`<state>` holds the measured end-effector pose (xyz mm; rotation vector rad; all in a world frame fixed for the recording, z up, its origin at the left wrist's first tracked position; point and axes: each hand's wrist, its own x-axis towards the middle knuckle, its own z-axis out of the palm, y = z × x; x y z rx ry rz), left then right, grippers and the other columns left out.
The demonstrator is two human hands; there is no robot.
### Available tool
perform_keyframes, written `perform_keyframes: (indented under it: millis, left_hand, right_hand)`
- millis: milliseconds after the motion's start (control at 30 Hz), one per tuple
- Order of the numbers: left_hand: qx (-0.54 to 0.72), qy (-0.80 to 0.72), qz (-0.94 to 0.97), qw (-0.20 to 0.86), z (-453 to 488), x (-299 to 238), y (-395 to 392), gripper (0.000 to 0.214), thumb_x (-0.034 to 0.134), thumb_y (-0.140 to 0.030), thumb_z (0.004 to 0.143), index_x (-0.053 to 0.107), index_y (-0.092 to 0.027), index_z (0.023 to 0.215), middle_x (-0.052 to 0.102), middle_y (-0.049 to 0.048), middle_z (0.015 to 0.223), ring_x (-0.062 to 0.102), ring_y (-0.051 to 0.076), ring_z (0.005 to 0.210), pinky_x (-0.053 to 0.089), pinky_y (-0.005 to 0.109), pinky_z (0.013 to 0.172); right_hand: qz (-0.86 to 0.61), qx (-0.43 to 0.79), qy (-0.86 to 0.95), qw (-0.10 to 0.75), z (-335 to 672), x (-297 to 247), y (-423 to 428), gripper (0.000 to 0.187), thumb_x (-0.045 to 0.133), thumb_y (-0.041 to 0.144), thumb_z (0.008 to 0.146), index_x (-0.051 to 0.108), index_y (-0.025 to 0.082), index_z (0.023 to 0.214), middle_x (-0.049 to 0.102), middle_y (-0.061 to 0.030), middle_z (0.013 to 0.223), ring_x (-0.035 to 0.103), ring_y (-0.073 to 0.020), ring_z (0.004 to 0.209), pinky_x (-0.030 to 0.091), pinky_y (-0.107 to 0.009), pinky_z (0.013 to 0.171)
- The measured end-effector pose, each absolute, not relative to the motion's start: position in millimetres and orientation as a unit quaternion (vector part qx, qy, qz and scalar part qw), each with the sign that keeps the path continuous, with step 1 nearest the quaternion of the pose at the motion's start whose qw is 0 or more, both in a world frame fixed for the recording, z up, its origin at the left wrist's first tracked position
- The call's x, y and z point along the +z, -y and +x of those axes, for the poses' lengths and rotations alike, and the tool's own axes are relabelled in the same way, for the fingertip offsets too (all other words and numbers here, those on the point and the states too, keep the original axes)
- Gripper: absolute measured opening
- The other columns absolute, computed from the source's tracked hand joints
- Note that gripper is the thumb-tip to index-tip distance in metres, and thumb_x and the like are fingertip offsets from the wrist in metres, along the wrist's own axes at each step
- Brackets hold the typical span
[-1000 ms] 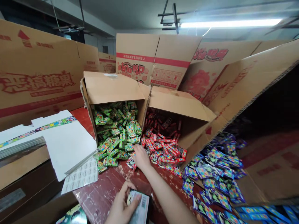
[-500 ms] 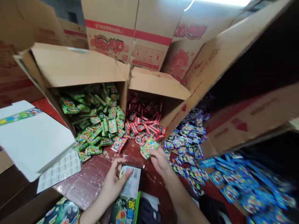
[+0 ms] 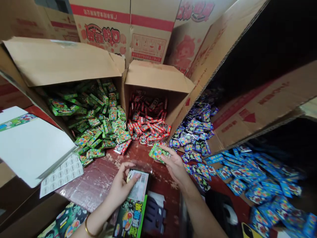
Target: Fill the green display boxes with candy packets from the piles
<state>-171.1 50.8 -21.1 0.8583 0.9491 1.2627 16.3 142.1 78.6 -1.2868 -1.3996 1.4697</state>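
My right hand (image 3: pixel 176 164) pinches a small green candy packet (image 3: pixel 158 152) above the dark red table, close to the red packets (image 3: pixel 148 129). With thumb on top, my left hand (image 3: pixel 123 183) grips a black and green candy box (image 3: pixel 131 215) whose upper part shows a pale barcoded panel. The inside of this box cannot be seen. Many green packets (image 3: pixel 109 125) spill from a carton on the left. Purple packets (image 3: pixel 193 138) lie to the right of my right hand.
Blue packets (image 3: pixel 260 178) heap at the right below a tall carton (image 3: pixel 242 112). White card sheets (image 3: pixel 32 145) and a sheet of round stickers (image 3: pixel 61 175) lie at the left. More printed boxes (image 3: pixel 70 221) sit lower left. A black object (image 3: pixel 220 208) stands near my right forearm.
The camera view has shifted, so the cartons appear higher and further left. My right hand still holds the green packet, now turned somewhat flatter. The left hand keeps its hold on the box.
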Motion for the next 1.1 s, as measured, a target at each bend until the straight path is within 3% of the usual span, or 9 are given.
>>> perform_keyframes:
  millis: [100,233,367,433,500,633,733,867,1100]
  left_hand:
    - [0.534,-0.387,0.392,0.641,-171.0,-15.9,-48.6,0.045,0.058,-0.037,0.086,0.029,-0.017,0.115,0.051,0.0024,0.093,0.050,0.009,0.080,0.042,0.020,0.071]
    - [0.524,-0.391,0.395,0.645,-169.4,-6.3,-45.9,0.049,0.058,-0.039,0.086,0.026,-0.017,0.115,0.053,0.0022,0.089,0.051,0.008,0.076,0.042,0.019,0.068]
    - [0.530,-0.402,0.389,0.637,-168.6,-5.8,-42.6,0.050,0.058,-0.037,0.085,0.022,-0.019,0.115,0.056,0.0020,0.089,0.056,0.011,0.076,0.045,0.022,0.069]
    - [0.530,-0.392,0.369,0.656,-169.1,-7.9,-40.7,0.061,0.057,-0.037,0.086,0.016,-0.022,0.129,0.058,0.0041,0.094,0.059,0.015,0.085,0.048,0.027,0.076]
    - [0.530,-0.390,0.371,0.656,-171.0,-10.4,-39.4,0.071,0.055,-0.036,0.088,0.007,-0.026,0.139,0.056,0.0068,0.107,0.057,0.016,0.099,0.046,0.030,0.086]
    - [0.540,-0.407,0.426,0.601,-177.1,-15.4,-40.7,0.045,0.053,-0.035,0.089,0.033,-0.020,0.127,0.049,0.0057,0.118,0.051,0.009,0.106,0.041,0.020,0.092]
    - [0.543,-0.423,0.430,0.584,-181.4,-17.6,-42.9,0.031,0.053,-0.036,0.089,0.039,-0.015,0.107,0.051,0.0023,0.091,0.052,0.007,0.083,0.043,0.018,0.074]
    - [0.522,-0.432,0.436,0.592,-182.4,-21.4,-41.2,0.031,0.051,-0.039,0.090,0.037,-0.015,0.103,0.048,0.0017,0.086,0.050,0.007,0.078,0.042,0.017,0.067]
    - [0.585,-0.434,0.338,0.596,-171.1,-27.6,-25.7,0.064,0.056,-0.032,0.087,0.013,-0.026,0.133,0.051,0.0078,0.114,0.056,0.015,0.101,0.048,0.030,0.085]
  right_hand:
    - [-0.450,0.529,0.665,0.273,1.3,113.6,-151.8,0.053,0.065,0.028,0.078,0.034,0.020,0.121,0.054,-0.0068,0.104,0.057,-0.0111,0.070,0.041,-0.021,0.055]
    - [-0.379,0.504,0.769,0.109,-29.5,142.2,-168.3,0.026,0.064,0.028,0.074,0.056,0.010,0.093,0.041,0.0014,0.064,0.031,-0.0041,0.053,0.025,-0.015,0.048]
    - [-0.351,0.448,0.822,-0.034,-37.3,121.1,-167.0,0.036,0.057,0.026,0.082,0.061,0.013,0.116,0.055,-0.0036,0.081,0.045,-0.0092,0.065,0.038,-0.020,0.058]
    - [-0.386,0.428,0.817,0.009,-33.9,104.5,-156.7,0.043,0.059,0.024,0.081,0.055,0.014,0.122,0.055,-0.0044,0.088,0.050,-0.0118,0.075,0.042,-0.023,0.068]
    - [-0.425,0.421,0.798,0.078,-29.5,90.2,-142.8,0.034,0.063,0.023,0.078,0.059,0.012,0.110,0.055,-0.0040,0.086,0.052,-0.0126,0.081,0.043,-0.025,0.074]
    - [-0.429,0.421,0.785,0.151,-21.6,67.2,-113.5,0.022,0.061,0.029,0.082,0.068,0.015,0.097,0.054,-0.0080,0.104,0.053,-0.0134,0.100,0.042,-0.026,0.089]
    - [-0.496,0.497,0.672,0.234,-16.9,51.5,-92.0,0.029,0.066,0.032,0.077,0.067,0.012,0.098,0.057,-0.0117,0.107,0.058,-0.0166,0.098,0.047,-0.028,0.084]
    - [-0.564,0.544,0.546,0.297,-16.0,38.7,-66.4,0.035,0.067,0.036,0.074,0.057,0.009,0.095,0.063,-0.0123,0.093,0.062,-0.0173,0.085,0.051,-0.029,0.077]
    - [-0.547,0.513,0.546,0.374,-25.7,29.9,-48.6,0.053,0.062,0.030,0.081,0.030,0.014,0.120,0.055,-0.0158,0.112,0.061,-0.0177,0.096,0.051,-0.032,0.083]
